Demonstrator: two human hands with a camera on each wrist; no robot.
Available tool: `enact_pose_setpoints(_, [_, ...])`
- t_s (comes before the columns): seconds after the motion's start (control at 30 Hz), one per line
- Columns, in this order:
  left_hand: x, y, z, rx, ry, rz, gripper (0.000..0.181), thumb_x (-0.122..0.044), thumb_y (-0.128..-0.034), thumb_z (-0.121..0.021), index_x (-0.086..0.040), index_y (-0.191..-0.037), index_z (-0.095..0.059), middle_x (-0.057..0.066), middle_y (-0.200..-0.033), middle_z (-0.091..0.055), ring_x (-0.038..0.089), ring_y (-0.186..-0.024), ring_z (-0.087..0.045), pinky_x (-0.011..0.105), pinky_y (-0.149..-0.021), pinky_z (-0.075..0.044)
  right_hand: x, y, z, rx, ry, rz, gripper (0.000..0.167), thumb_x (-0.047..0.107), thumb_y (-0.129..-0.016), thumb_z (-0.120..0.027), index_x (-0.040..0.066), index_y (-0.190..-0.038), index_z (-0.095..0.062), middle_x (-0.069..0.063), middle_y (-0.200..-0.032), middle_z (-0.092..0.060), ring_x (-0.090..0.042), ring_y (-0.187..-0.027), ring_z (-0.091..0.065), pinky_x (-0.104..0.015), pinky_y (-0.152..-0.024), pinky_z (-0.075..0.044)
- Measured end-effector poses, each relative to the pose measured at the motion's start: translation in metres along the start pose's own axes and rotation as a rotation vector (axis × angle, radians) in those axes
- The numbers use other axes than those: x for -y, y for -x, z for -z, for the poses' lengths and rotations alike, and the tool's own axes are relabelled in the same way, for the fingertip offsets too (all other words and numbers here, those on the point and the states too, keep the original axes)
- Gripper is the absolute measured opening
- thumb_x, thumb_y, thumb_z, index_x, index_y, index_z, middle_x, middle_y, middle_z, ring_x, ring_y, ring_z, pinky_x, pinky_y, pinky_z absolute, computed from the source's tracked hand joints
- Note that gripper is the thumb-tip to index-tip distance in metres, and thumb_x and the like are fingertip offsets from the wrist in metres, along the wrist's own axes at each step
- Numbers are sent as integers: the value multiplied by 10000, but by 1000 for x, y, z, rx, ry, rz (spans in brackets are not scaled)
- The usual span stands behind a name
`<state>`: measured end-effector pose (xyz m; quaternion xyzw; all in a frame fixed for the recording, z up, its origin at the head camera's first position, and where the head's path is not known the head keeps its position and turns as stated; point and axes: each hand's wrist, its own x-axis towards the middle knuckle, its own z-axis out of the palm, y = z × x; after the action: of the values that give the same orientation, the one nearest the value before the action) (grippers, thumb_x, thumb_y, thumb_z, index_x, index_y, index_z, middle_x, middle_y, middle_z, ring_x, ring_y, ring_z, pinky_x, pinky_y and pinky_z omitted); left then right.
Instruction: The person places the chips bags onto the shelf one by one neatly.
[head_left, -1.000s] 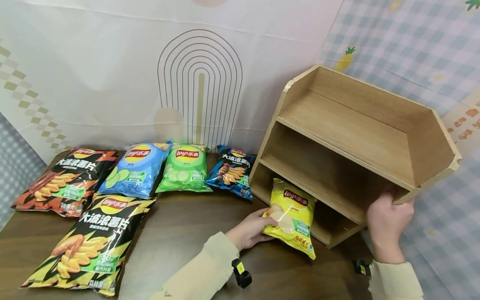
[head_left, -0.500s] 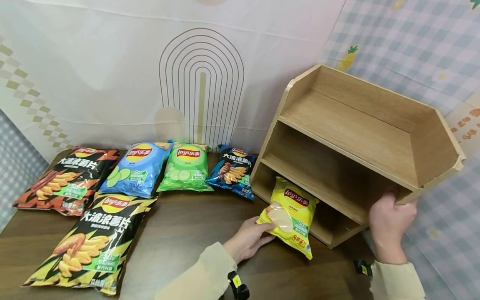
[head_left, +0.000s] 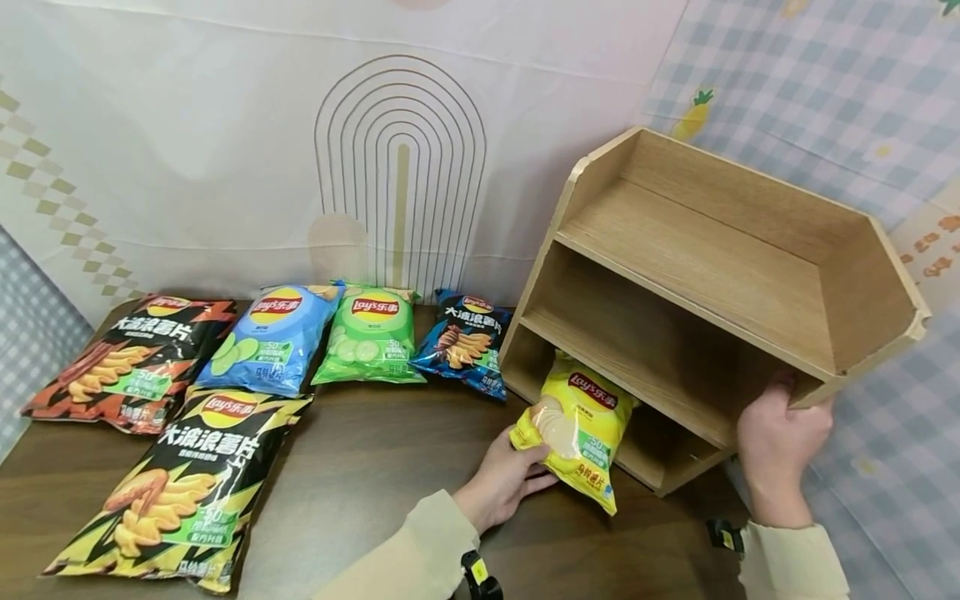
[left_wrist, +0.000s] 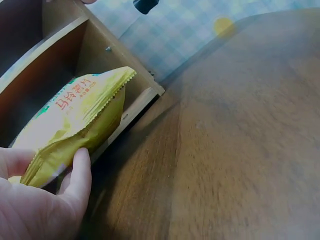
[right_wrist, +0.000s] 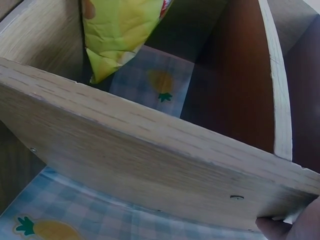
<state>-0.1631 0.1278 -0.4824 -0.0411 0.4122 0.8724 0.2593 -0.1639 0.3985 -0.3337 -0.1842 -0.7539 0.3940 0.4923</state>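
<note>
My left hand (head_left: 504, 482) pinches the lower left edge of a yellow Lay's chip bag (head_left: 581, 429), thumb on its front. The bag leans in the mouth of the bottom compartment of a wooden shelf (head_left: 693, 287), its top end inside and its lower end jutting out. In the left wrist view the bag's crimped end (left_wrist: 107, 92) shows, with fingertips beneath. At the shelf's right side my right hand (head_left: 783, 450) grips the side panel under the top board; part of its fingers is hidden behind the panel. Only a bit of that hand appears in the right wrist view.
On the brown table (head_left: 360, 483) to the left lie more chip bags: a red-black one (head_left: 138, 362), a blue one (head_left: 277, 337), a green one (head_left: 367, 337), a dark blue one (head_left: 467, 342) by the shelf, and a black-yellow one (head_left: 180, 483) in front. Printed cloth (head_left: 210, 125) hangs behind.
The yellow chip bag's lower end has swung slightly left, and its top has slipped a little deeper under the shelf board. My left hand moved with it; my right hand stays on the shelf.
</note>
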Motion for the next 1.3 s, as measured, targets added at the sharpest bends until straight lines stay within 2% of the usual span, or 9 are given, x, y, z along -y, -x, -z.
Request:
enact_pose_setpoints(0.23, [2, -12, -11, 11, -51, -23, 483, -30, -958, -569, -77, -1401, -383, 148, -1155, -604, 291, -977, -646, 459, -830, -541, 0, -1, -1, 5, -10, 11, 373, 195, -966, -494, 122, -1328, -545, -108, -1252, -600, -126, -1151, -512, -220, -1007, -362])
enact_pose_setpoints(0.47, [12, -26, -28, 63, -7, 19, 449, 5, -963, -536, -93, -1381, -408, 122, -1142, -624, 291, -1013, -636, 480, -860, -524, -1, 1, 1, 1, -2, 16, 368, 216, -966, -499, 142, -1323, -552, -113, -1236, -606, -135, -1128, -518, -234, -1001, -372])
enact_pose_setpoints(0.63, [20, -35, -35, 113, 17, 32, 437, 30, -977, -480, -86, -1390, -401, 116, -1175, -616, 305, -1066, -611, 494, -900, -499, 1, 3, 2, -4, 15, 0, 362, 243, -962, -504, 146, -1305, -569, -137, -1219, -613, -171, -1118, -528, -273, -1006, -385])
enact_pose_setpoints(0.77, [27, -41, -38, 147, -50, 55, 417, 89, -959, -444, -65, -1346, -446, 115, -1143, -619, 296, -1050, -616, 473, -898, -505, 2, 4, 1, 0, 13, 18, 362, 248, -964, -506, 160, -1309, -571, -139, -1230, -615, -170, -1128, -528, -278, -1008, -386])
enact_pose_setpoints(0.9, [32, -42, -41, 166, -125, 88, 406, 130, -935, -419, -37, -1300, -482, 126, -1088, -629, 287, -1002, -635, 442, -880, -520, 3, 5, 1, -1, 5, 21, 362, 238, -964, -507, 169, -1314, -569, -130, -1240, -615, -160, -1134, -526, -270, -1010, -382])
enact_pose_setpoints(1.17, [31, -37, -40, 123, -160, 103, 286, 15, -992, -476, -17, -1276, -471, 167, -1023, -617, 286, -914, -656, 412, -843, -540, 3, 5, 1, 0, 7, 13, 372, 251, -965, -504, 152, -1319, -562, -143, -1244, -611, -158, -1128, -525, -265, -1010, -381])
enact_pose_setpoints(1.3, [28, -33, -38, 81, -172, 100, 373, -53, -972, -568, -9, -1304, -404, 185, -1006, -607, 316, -913, -665, 399, -801, -556, 2, 4, 2, -4, 2, 17, 368, 248, -964, -505, 150, -1313, -567, -138, -1237, -615, -160, -1126, -527, -263, -1007, -383])
